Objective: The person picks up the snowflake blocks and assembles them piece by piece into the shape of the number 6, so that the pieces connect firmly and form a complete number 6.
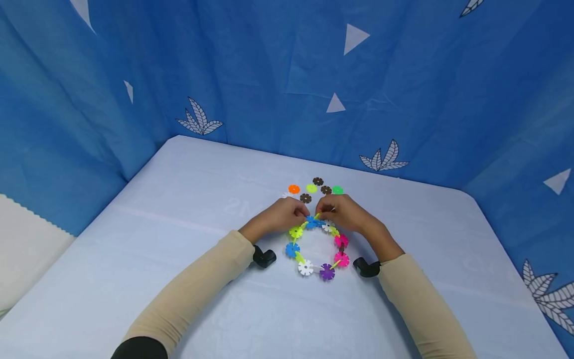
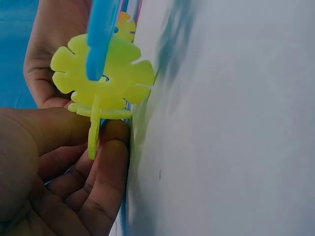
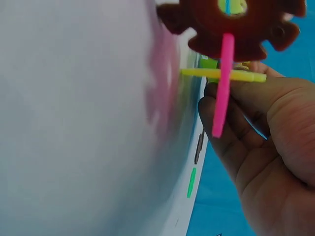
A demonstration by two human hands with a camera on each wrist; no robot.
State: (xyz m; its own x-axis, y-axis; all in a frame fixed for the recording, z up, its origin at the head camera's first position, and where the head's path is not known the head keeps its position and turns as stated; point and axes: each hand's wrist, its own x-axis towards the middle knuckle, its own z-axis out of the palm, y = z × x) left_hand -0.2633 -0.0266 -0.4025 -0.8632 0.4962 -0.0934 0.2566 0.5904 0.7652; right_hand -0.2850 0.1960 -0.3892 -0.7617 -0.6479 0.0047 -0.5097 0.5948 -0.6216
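Observation:
A ring of interlocking notched plastic discs lies on the table, in blue, yellow-green, white, purple, pink and brown. My left hand (image 1: 286, 214) is at the ring's far side, its thumb and fingers pinching a blue disc (image 1: 311, 223). Close by on the right, my right hand (image 1: 344, 212) pinches a yellow-green disc (image 1: 318, 216) beside that blue one. In the left wrist view, a yellow-green disc (image 2: 123, 88) of the ring partly hides the fingertips. A brown disc (image 3: 206, 34) and a pink disc (image 3: 224, 98) stand before the right fingers in the right wrist view.
Beyond the hands lie several loose discs, among them an orange disc (image 1: 294, 189), a brown disc (image 1: 318, 181) and a green disc (image 1: 338, 190). The white-covered table (image 1: 134, 239) meets a blue patterned curtain (image 1: 278, 75) at the back and sides.

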